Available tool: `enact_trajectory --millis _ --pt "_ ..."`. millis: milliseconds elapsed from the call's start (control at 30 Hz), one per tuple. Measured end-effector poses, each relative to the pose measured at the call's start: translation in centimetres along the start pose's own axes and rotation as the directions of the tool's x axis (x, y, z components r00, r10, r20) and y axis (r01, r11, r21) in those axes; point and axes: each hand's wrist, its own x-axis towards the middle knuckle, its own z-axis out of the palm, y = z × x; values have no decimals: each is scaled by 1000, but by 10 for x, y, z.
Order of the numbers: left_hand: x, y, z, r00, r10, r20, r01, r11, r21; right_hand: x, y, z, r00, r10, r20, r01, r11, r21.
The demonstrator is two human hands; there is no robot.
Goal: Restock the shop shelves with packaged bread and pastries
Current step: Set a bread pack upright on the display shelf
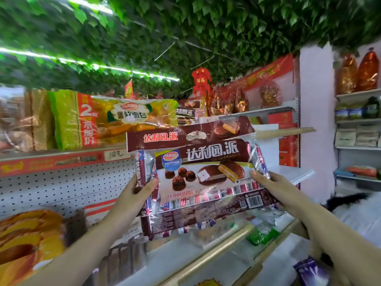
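I hold a large brown pack of chocolate pies [206,182] up in front of the shelves. My left hand [140,193] grips its left edge, thumb on the front. My right hand [272,186] grips its right edge. Just above it, another brown pie pack [189,135] lies on the upper shelf [61,159], its end sticking out toward me. To the left of that on the same shelf stands a yellow-green bread pack [115,118].
Orange bread packs [28,240] fill the lower left shelf. A white pegboard back panel [61,186] is behind. White shelves [288,172] stretch right, with gold-wrapped items [228,104] on top. A side rack [358,120] holds more goods. Loose packets [261,234] lie on the lower shelf.
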Motion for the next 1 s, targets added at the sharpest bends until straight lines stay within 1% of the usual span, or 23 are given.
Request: enact_trajectory --millis 167,300,367,467,567,633,700,767,833,933,1000 --pt "17 11 53 999 11 -45 -9 999 50 36 5 -44 997 -47 57 43 996 79" --pt "27 26 79 993 66 -97 -56 993 108 62 6 -60 993 -57 99 38 983 179" --pt "37 33 82 989 93 -118 -75 985 153 76 7 -61 993 -57 105 32 974 225" --pt "57 43 82 988 129 -89 -111 978 177 99 6 -57 992 -47 118 11 958 285" --pt "81 51 81 973 193 -129 -154 952 264 127 5 -50 993 -11 114 -26 949 316" --pt "100 58 78 957 250 -144 -191 923 335 151 4 -46 994 -29 105 -10 936 352" --pt "118 70 73 947 291 -139 -221 898 381 164 -15 -37 991 -82 107 41 940 339" --pt "135 81 66 944 312 -109 -251 891 378 175 -32 -33 986 -136 96 98 940 326" --pt "152 92 60 943 323 -76 -281 899 336 188 -45 -27 981 -173 91 131 927 351" --pt "171 101 55 942 331 -59 -299 904 305 209 -51 -19 979 -196 61 157 907 391" --pt "182 104 53 941 333 -58 -300 903 307 222 -51 -15 983 -180 45 147 902 406"
